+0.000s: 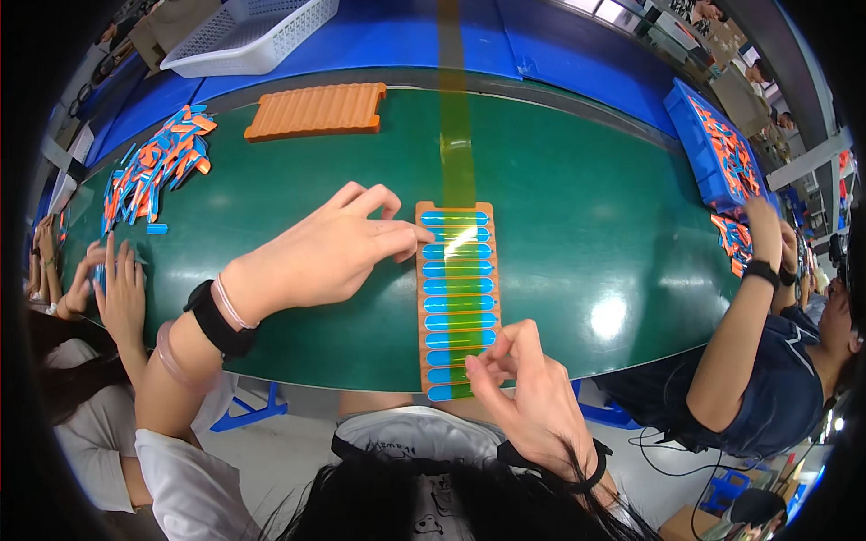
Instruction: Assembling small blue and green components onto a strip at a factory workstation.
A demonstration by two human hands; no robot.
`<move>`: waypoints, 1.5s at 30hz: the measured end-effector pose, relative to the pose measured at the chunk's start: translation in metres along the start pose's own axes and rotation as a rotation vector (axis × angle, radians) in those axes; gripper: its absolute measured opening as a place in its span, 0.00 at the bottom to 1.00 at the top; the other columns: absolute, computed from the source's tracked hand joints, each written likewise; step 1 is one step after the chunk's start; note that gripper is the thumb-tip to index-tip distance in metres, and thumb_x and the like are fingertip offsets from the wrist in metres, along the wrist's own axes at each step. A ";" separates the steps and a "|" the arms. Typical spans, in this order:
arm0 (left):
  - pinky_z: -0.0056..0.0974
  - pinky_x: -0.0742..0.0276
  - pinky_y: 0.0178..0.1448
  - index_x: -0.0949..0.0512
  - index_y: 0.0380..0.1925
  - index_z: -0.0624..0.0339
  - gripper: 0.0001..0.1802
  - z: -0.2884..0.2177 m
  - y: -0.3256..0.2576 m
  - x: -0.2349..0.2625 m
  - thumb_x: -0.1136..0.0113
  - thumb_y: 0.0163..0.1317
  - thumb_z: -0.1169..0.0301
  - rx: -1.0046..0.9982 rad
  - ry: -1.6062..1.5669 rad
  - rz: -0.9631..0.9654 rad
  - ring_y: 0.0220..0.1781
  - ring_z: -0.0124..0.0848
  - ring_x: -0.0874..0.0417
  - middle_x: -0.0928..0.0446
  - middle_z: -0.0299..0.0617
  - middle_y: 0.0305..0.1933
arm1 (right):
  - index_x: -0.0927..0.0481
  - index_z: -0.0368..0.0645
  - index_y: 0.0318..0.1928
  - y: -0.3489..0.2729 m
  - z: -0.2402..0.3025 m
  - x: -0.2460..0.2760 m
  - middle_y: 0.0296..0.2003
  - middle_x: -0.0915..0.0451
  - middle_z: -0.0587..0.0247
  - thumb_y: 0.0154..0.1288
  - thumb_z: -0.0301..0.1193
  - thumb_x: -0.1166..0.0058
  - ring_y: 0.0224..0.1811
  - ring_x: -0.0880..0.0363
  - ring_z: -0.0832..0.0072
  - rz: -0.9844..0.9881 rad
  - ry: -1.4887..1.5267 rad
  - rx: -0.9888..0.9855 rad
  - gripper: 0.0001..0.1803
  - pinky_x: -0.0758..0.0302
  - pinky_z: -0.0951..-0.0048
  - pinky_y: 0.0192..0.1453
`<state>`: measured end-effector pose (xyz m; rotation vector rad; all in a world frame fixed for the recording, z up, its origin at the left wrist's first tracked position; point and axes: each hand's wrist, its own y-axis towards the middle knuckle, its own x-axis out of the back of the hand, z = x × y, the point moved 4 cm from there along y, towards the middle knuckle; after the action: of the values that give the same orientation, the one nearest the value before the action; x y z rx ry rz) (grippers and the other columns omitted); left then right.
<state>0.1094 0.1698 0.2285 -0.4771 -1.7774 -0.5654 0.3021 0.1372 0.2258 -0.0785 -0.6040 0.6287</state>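
Nearest to us, the right hand [534, 392] is at the low end of a ridged orange-brown rack [420, 311]. Its thumb and forefinger come close together over the yellow strip [457, 162], the other fingers curled; we cannot tell whether they pinch the strip's edge or just rest by it.

The rack lies lengthwise before the person, on the green table [577, 180]. Its grooves seem meant to keep the blue pieces [436, 286] parallel and evenly spaced, and we judge that the see-through strip is laid along the middle so that 1 length crosses them all. It runs on past the rack toward the table's far side.

A little farther up, the left hand [329, 248] is half open, its fingers loosely bent and gripping nothing that we can see. 1 fingertip touches the rack's left edge near the 2nd piece from the far end, perhaps to steady it.

Beyond, we see a loose blue-and-orange pile [167, 162] on the left, a blue bin [687, 140] of similar pieces on the right, another orange rack [316, 110], and farthest, a white basket [253, 59].
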 end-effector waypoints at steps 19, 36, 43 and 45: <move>0.30 0.30 0.50 0.28 0.38 0.74 0.16 0.066 0.088 -0.034 0.57 0.64 0.67 0.548 -1.278 -0.451 0.41 0.25 0.24 0.22 0.45 0.39 | 0.42 0.37 0.38 0.015 0.020 0.002 0.33 0.26 0.49 0.59 0.29 0.51 0.33 0.21 0.63 0.122 -0.086 -0.155 0.15 0.27 0.68 0.34; 0.37 0.30 0.37 0.27 0.32 0.72 0.19 0.066 0.087 -0.060 0.53 0.60 0.62 0.581 -1.075 -0.450 0.33 0.32 0.25 0.25 0.52 0.28 | 0.37 0.31 0.37 0.135 0.038 0.038 0.37 0.28 0.43 0.59 0.36 0.57 0.38 0.26 0.52 -0.242 -0.213 0.034 0.17 0.30 0.61 0.42; 0.52 0.55 0.65 0.45 0.52 0.82 0.43 0.055 0.068 -0.026 0.57 0.57 0.45 0.800 -0.328 -0.486 0.67 0.60 0.63 0.55 0.74 0.60 | 0.37 0.34 0.43 0.075 0.015 0.071 0.40 0.30 0.50 0.58 0.31 0.52 0.35 0.25 0.66 -0.367 -0.182 0.157 0.17 0.30 0.69 0.37; 0.51 0.55 0.65 0.33 0.46 0.77 0.38 0.046 0.070 -0.033 0.57 0.57 0.45 0.743 -0.478 -0.085 0.66 0.62 0.62 0.50 0.73 0.59 | 0.37 0.34 0.45 0.070 -0.001 0.072 0.42 0.31 0.50 0.58 0.31 0.52 0.35 0.25 0.66 -0.325 -0.236 0.079 0.17 0.29 0.70 0.37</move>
<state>0.1238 0.2526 0.1950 -0.0075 -2.3013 0.1980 0.3119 0.2356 0.2445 0.1680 -0.7989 0.3470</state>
